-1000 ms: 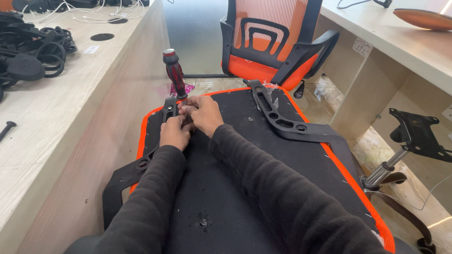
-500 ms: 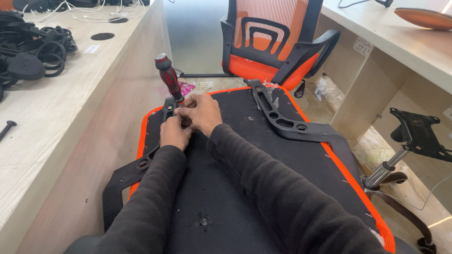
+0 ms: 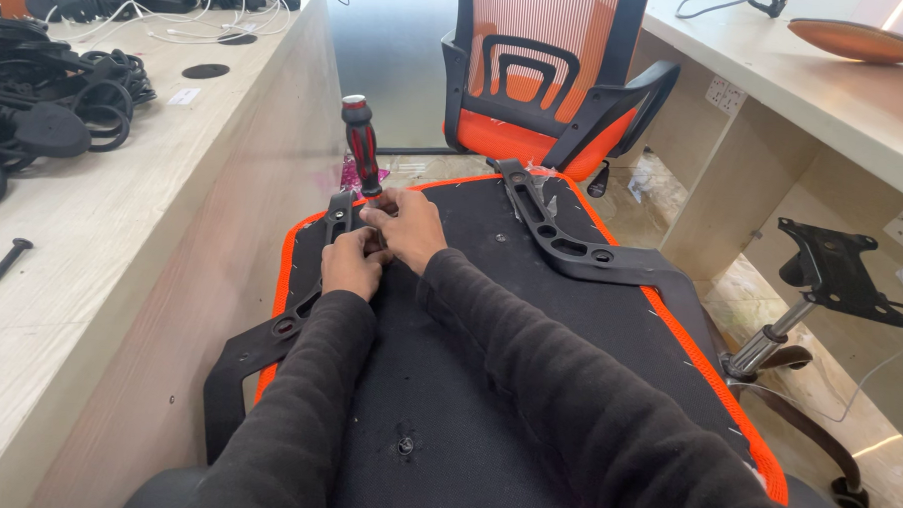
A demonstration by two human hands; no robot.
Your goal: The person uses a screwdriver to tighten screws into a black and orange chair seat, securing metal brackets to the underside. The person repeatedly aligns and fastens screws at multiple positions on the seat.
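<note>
Hands meet at centre frame: our left hand (image 3: 349, 263) pinches the rigid black plastic armrest bracket (image 3: 310, 289) against the upturned seat base (image 3: 488, 345); our right hand (image 3: 404, 227) steadies the red-and-black screwdriver (image 3: 362, 146), best held by its ribbed handle.

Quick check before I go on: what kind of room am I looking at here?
Most likely an office being fitted out. Light wooden desks run along both sides, a finished orange mesh chair stands ahead, and both hands work a screwdriver on an upturned chair seat.
</note>
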